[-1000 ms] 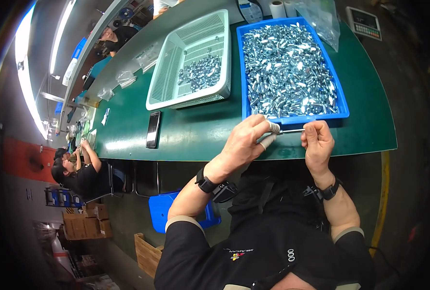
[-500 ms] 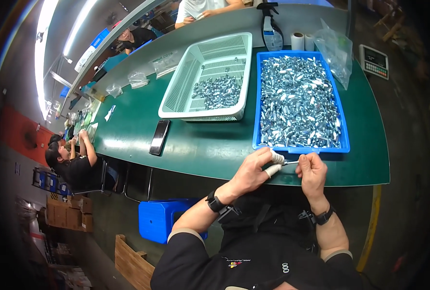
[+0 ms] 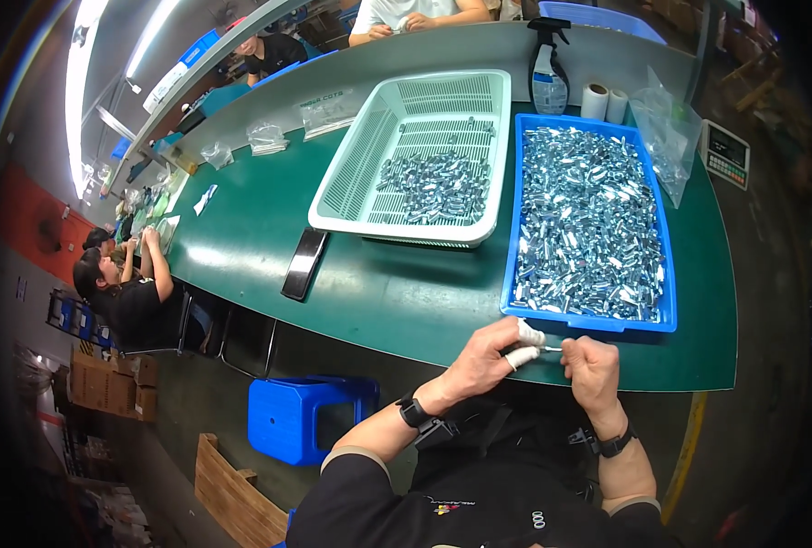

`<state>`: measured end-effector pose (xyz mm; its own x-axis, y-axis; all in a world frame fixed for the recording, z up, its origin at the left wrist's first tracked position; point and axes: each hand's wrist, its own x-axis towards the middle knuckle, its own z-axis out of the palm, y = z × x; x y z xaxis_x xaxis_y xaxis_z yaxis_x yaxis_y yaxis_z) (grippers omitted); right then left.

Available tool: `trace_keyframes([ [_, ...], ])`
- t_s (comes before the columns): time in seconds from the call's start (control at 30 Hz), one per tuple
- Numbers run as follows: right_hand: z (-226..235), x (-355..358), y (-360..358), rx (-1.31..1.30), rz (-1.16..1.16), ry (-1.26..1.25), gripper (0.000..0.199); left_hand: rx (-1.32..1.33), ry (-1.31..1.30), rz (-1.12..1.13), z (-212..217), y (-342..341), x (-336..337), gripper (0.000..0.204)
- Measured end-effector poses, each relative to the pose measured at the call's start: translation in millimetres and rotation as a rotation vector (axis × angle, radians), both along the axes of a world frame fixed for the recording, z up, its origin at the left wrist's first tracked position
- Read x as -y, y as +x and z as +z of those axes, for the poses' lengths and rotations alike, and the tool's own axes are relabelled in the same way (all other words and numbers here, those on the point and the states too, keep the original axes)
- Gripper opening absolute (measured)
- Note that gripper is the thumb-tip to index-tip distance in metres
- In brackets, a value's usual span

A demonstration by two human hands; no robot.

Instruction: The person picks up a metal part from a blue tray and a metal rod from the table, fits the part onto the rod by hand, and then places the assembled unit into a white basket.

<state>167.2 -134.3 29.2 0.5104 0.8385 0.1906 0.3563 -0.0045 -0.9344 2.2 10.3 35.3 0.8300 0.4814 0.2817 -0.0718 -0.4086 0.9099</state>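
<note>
My left hand (image 3: 475, 365) has white coverings on its thumb and forefinger, which pinch a small shiny metal piece. My right hand (image 3: 595, 376) is closed around one end of a thin metal rod (image 3: 553, 348), whose other end meets the piece at my left fingertips. Exactly how the two join is too small to tell. Both hands are at the table's front edge, just below a blue tray (image 3: 597, 323) heaped with small shiny metal parts (image 3: 593, 219). To its left, a pale green slotted basket (image 3: 406, 232) holds a smaller pile of similar parts (image 3: 438, 187).
A black phone (image 3: 304, 264) lies on the green table (image 3: 241, 228) left of the basket. Behind the tray are a spray bottle (image 3: 548, 73), white rolls (image 3: 595, 101) and a clear bag (image 3: 670, 137). A scale (image 3: 725, 155) is at right; a blue stool (image 3: 282, 422) stands below the table.
My view has shifted, so the table, tray and basket appear lower. Both hands keep their grips and remain close together; the rod shows a little shorter between them.
</note>
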Motion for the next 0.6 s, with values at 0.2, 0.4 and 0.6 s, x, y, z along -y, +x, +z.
trace_keyframes([
  [0.2,-1.9,-4.3,-3.5,0.115,0.010,0.023,0.041,0.008,0.074,-0.045,-7.9,3.1,0.2,0.017],
  [0.4,-0.6,-5.7,-5.5,0.105,0.016,0.006,0.037,-0.040,0.124,-0.034,-9.5,3.6,1.5,0.021],
  [0.6,-3.0,-5.8,-1.3,0.039,0.028,0.034,0.032,-0.043,0.149,-0.020,-7.5,6.2,1.9,0.023],
])
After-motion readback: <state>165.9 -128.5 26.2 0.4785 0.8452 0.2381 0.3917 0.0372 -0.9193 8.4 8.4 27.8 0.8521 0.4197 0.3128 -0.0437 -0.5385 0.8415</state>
